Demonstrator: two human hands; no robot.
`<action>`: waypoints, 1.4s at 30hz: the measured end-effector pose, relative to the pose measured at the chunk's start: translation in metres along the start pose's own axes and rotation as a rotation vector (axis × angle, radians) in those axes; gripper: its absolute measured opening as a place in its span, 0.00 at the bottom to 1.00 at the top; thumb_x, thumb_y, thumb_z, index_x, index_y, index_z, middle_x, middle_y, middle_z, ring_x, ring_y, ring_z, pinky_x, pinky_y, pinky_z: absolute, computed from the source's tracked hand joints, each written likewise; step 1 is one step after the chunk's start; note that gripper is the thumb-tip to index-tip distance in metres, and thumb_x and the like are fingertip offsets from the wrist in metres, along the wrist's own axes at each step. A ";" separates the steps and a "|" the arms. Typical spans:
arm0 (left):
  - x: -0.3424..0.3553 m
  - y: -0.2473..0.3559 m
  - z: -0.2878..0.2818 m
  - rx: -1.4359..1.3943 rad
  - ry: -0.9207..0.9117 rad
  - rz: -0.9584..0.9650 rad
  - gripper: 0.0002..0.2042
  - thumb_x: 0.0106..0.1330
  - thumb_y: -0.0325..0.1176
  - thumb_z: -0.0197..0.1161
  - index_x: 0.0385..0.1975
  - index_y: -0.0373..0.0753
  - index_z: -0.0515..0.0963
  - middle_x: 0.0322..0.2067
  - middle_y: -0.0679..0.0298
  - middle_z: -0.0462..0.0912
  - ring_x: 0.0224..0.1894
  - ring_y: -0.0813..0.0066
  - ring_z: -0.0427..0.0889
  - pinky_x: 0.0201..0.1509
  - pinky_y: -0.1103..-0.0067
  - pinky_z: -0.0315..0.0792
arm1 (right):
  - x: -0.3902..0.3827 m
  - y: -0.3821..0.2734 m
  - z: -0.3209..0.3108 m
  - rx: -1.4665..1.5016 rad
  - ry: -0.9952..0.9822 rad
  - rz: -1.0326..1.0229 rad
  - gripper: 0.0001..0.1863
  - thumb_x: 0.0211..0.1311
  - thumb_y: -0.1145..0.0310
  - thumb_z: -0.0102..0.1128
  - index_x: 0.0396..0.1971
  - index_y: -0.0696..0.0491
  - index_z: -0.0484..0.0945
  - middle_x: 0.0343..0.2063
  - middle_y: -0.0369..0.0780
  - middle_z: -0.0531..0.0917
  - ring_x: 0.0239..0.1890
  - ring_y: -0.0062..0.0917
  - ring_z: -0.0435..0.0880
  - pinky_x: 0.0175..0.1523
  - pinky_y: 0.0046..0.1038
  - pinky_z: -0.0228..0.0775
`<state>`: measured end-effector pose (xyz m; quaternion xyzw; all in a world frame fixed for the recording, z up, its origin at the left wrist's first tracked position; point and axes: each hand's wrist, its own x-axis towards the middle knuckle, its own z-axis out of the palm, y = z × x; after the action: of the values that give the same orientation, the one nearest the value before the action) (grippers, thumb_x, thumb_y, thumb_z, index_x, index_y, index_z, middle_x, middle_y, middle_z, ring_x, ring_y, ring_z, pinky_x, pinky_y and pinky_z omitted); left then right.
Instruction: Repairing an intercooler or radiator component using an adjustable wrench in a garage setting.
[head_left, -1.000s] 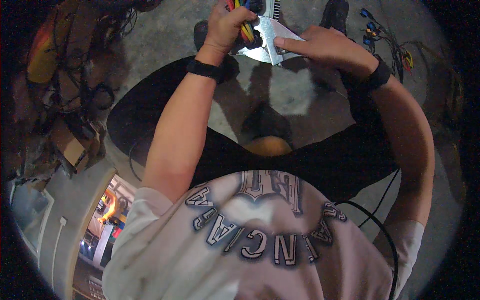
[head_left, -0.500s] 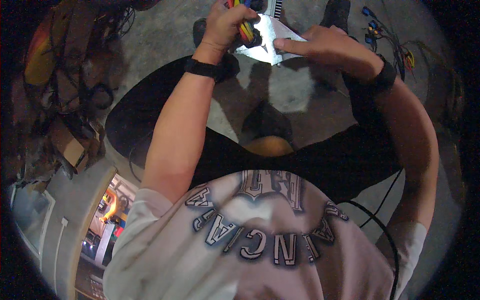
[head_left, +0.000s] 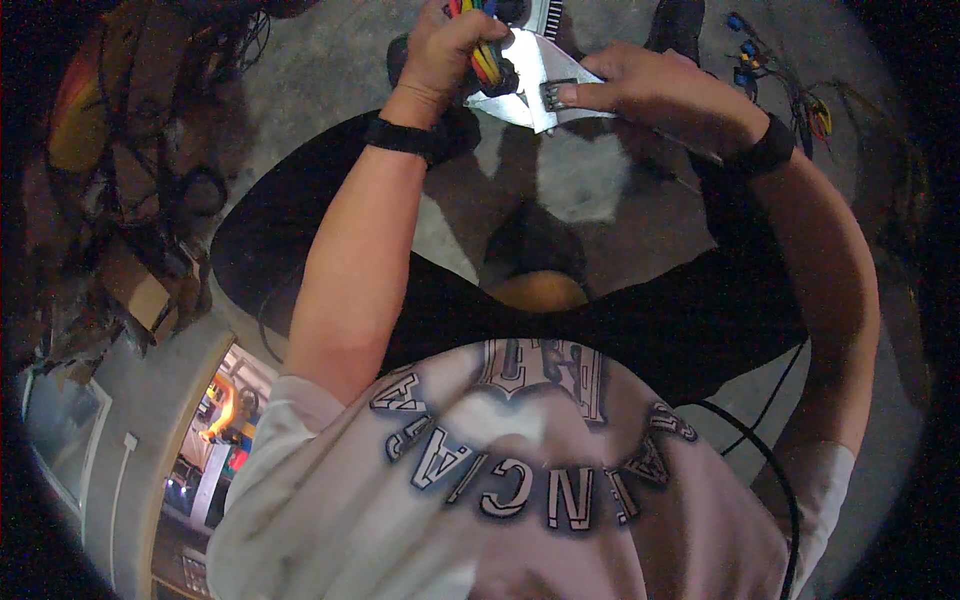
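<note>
L hand [head_left: 435,65]: fingers curled tight round a bundle of coloured wires [head_left: 488,65], red, yellow, green & blue, thumb over the top. R hand [head_left: 665,95]: thumb clamps a brightly lit white sheet [head_left: 518,80], other fingers mostly hidden behind; can't tell if it's a flat pc or a pouch w/ sthg inside. Dark squarish patch [head_left: 551,96] on it, right by R thumb tip; sheet spans btwn both hands' fingers, its L side just beside wire ends. Just beyond sheet, a blk/wht toothed strip [head_left: 553,20]. Out to R of R fingers, on the floor [head_left: 590,185], a loose harness [head_left: 795,100] w/ blue plugs. Well off L of L fingers, a dark heap of clutter [head_left: 120,190]; nearer the body than the fingers, at that heap's edge, a brown carton [head_left: 140,298], contents too dark to tell.
</note>
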<state>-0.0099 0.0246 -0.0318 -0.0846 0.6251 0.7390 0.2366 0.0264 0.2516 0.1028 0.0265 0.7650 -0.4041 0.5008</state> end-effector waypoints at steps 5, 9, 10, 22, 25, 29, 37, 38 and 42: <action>0.003 -0.014 -0.015 0.056 -0.025 0.019 0.17 0.51 0.32 0.62 0.41 0.33 0.77 0.33 0.62 0.82 0.36 0.70 0.82 0.46 0.74 0.76 | 0.024 0.034 0.018 -0.005 0.013 -0.112 0.27 0.64 0.45 0.57 0.31 0.59 0.81 0.14 0.36 0.74 0.16 0.20 0.72 0.23 0.26 0.63; -0.008 -0.012 -0.016 0.004 -0.015 -0.008 0.17 0.51 0.32 0.62 0.42 0.33 0.78 0.34 0.62 0.82 0.37 0.70 0.83 0.46 0.75 0.76 | 0.035 0.056 0.045 -0.053 0.219 -0.406 0.28 0.66 0.46 0.56 0.30 0.62 0.80 0.11 0.40 0.72 0.17 0.21 0.72 0.25 0.29 0.64; -0.009 -0.013 -0.018 -0.025 -0.040 -0.039 0.17 0.51 0.32 0.61 0.42 0.34 0.78 0.34 0.61 0.83 0.37 0.70 0.83 0.46 0.75 0.76 | 0.032 0.053 0.045 -0.048 0.217 -0.407 0.28 0.66 0.46 0.56 0.30 0.62 0.80 0.11 0.40 0.72 0.17 0.21 0.72 0.25 0.29 0.64; -0.029 0.012 0.005 0.077 0.007 0.047 0.17 0.50 0.32 0.61 0.41 0.33 0.78 0.34 0.62 0.83 0.34 0.70 0.83 0.42 0.75 0.76 | 0.000 0.037 0.072 0.163 0.228 -0.176 0.24 0.65 0.53 0.60 0.28 0.64 0.80 0.14 0.38 0.75 0.19 0.16 0.71 0.25 0.29 0.65; -0.026 0.008 -0.011 0.081 -0.004 -0.011 0.15 0.51 0.31 0.61 0.39 0.33 0.79 0.32 0.62 0.83 0.33 0.70 0.83 0.41 0.76 0.76 | -0.007 0.023 0.075 0.247 0.171 -0.043 0.24 0.65 0.52 0.60 0.29 0.64 0.80 0.14 0.36 0.74 0.20 0.14 0.71 0.25 0.28 0.65; -0.025 0.004 -0.027 0.154 0.049 -0.022 0.13 0.51 0.32 0.61 0.36 0.33 0.79 0.31 0.62 0.83 0.32 0.71 0.82 0.41 0.76 0.76 | -0.003 0.027 0.092 0.251 0.226 -0.047 0.23 0.66 0.53 0.59 0.31 0.63 0.80 0.14 0.34 0.73 0.19 0.14 0.68 0.23 0.27 0.62; -0.013 0.016 -0.013 0.162 0.112 -0.006 0.11 0.53 0.34 0.62 0.34 0.36 0.79 0.28 0.64 0.82 0.30 0.72 0.81 0.36 0.76 0.75 | 0.000 0.018 0.102 0.521 0.262 -0.091 0.21 0.68 0.55 0.57 0.29 0.61 0.78 0.13 0.32 0.71 0.16 0.13 0.65 0.19 0.25 0.56; -0.012 0.017 -0.014 0.164 0.110 -0.004 0.11 0.53 0.34 0.62 0.34 0.36 0.79 0.28 0.64 0.82 0.30 0.72 0.81 0.36 0.76 0.75 | 0.000 0.016 0.106 0.622 0.236 -0.061 0.21 0.68 0.54 0.57 0.30 0.60 0.77 0.13 0.32 0.71 0.14 0.13 0.65 0.18 0.24 0.55; -0.009 0.021 -0.015 0.105 0.080 -0.009 0.12 0.53 0.35 0.61 0.34 0.36 0.79 0.29 0.64 0.82 0.30 0.72 0.82 0.37 0.76 0.75 | 0.002 0.003 0.108 0.654 0.237 -0.011 0.20 0.68 0.53 0.57 0.30 0.58 0.75 0.12 0.33 0.71 0.10 0.15 0.66 0.14 0.22 0.53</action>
<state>-0.0144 0.0055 -0.0121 -0.1045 0.6715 0.7002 0.2190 0.1070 0.1835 0.0812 0.2284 0.6478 -0.6247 0.3715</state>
